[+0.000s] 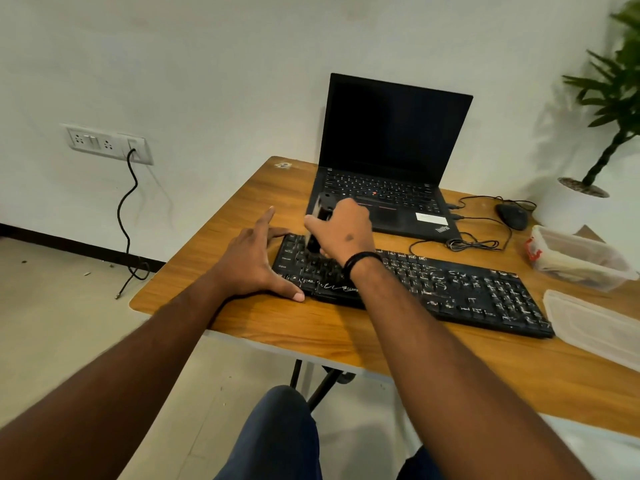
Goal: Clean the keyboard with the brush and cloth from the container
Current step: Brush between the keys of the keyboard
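1. Closest to the camera you've got the person's knees in dark trousers (277, 441), with both bare forearms reaching out over the wooden table (346, 327).
2. The left hand (256, 261) is spread out flat, fingers straight and relaxed, not holding anything. It's braced at the left end of the black keyboard (450, 292), with the thumb tip down at the near left corner and the fingers along the far left corner.
3. The right hand (343, 230), with a black band on the wrist, is wrapped around a black brush (320, 220). The handle sticks up out of the fist and the lower end is down on the keys at the keyboard's left part, just right of the left hand. The bristles are blurry, so I can't make them out.
4. The keyboard lies slanted across the table, its right end nearer the camera's right edge.
5. Off to the right: a clear lid (595, 323) lying flat by the keyboard's right end, and behind it the open clear container (578, 258) with something pale inside. Could be the cloth, can't tell.
6. Further back sits an open black laptop (391, 161) with a dark screen, plus a mouse (512, 216) with a tangled cable.
7. Way back there's a potted plant (606, 109) and a wall socket (107, 142).
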`<action>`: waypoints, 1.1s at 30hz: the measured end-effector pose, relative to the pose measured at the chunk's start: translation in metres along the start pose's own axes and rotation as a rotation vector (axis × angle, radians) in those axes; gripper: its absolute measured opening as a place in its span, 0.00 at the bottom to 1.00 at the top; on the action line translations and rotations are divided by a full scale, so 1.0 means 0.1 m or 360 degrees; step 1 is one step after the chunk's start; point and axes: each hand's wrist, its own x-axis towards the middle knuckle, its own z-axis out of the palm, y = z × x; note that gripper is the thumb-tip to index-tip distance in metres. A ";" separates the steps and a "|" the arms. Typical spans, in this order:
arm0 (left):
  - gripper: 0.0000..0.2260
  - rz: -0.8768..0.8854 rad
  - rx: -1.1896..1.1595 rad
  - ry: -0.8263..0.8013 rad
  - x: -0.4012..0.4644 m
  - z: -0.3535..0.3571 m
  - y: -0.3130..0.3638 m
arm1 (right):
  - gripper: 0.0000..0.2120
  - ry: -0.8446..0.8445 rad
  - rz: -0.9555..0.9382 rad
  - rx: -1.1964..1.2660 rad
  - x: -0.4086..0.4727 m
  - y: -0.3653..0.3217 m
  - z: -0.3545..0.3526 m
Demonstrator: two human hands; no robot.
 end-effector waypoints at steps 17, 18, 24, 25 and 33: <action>0.73 -0.0017 -0.0011 0.0043 0.04 0.03 -0.06 | 0.13 -0.0129 -0.0159 0.0232 -0.14 -0.17 0.24; 0.73 -0.0005 -0.0009 0.0061 0.05 0.04 -0.07 | 0.14 -0.0209 -0.0195 0.0223 -0.17 -0.19 0.24; 0.71 0.0017 0.0000 0.0021 0.01 0.03 0.00 | 0.17 -0.0217 -0.0167 -0.0069 -0.09 -0.13 -0.03; 0.71 0.0025 0.0013 0.0017 0.00 0.03 0.01 | 0.17 -0.0109 -0.0165 -0.0114 -0.06 -0.09 -0.01; 0.72 0.0024 -0.0031 -0.0077 -0.01 -0.03 0.01 | 0.16 -0.0236 -0.0360 0.0155 -0.11 -0.06 -0.05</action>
